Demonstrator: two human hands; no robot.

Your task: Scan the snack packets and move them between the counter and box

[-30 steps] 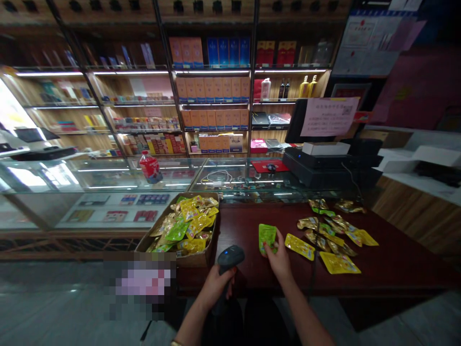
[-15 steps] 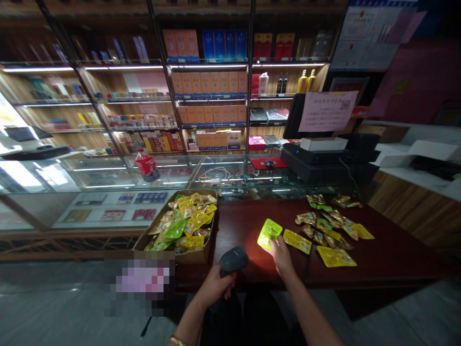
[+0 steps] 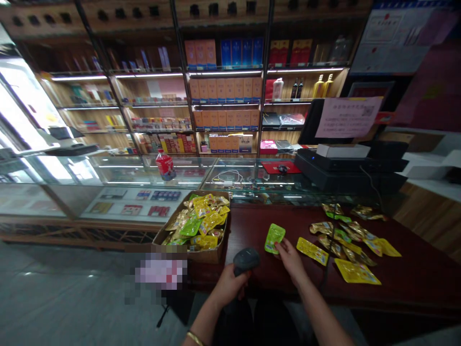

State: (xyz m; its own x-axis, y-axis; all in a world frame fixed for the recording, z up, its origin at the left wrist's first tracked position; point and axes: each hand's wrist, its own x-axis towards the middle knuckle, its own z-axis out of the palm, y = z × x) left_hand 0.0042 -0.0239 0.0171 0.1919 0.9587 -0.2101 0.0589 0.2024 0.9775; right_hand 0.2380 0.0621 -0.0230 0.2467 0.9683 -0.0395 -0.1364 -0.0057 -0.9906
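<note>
My left hand [image 3: 232,284] is wrapped round the handle of a dark barcode scanner [image 3: 246,260], its head tilted over the table's near edge. Between the fingers of my right hand [image 3: 289,259] is the lower corner of a green snack packet [image 3: 274,238], held just above or on the tabletop; I cannot tell if it touches. A yellow packet [image 3: 312,251] lies right beside that hand. Further right, several gold, yellow and green packets [image 3: 356,271] are spread loosely. To the left stands an open cardboard box [image 3: 224,240] heaped with similar packets [image 3: 211,222].
The dark red table [image 3: 248,226] meets a glass display counter [image 3: 194,166] behind. On the counter stand a red bottle [image 3: 165,166], a red mouse mat [image 3: 268,166] and a black monitor [image 3: 310,125] with a paper sheet. A dark cable [image 3: 329,254] crosses the table at right.
The view has swung a little to the left. The red light spot and bright glow by the green packet are gone. Both hands keep their holds.
</note>
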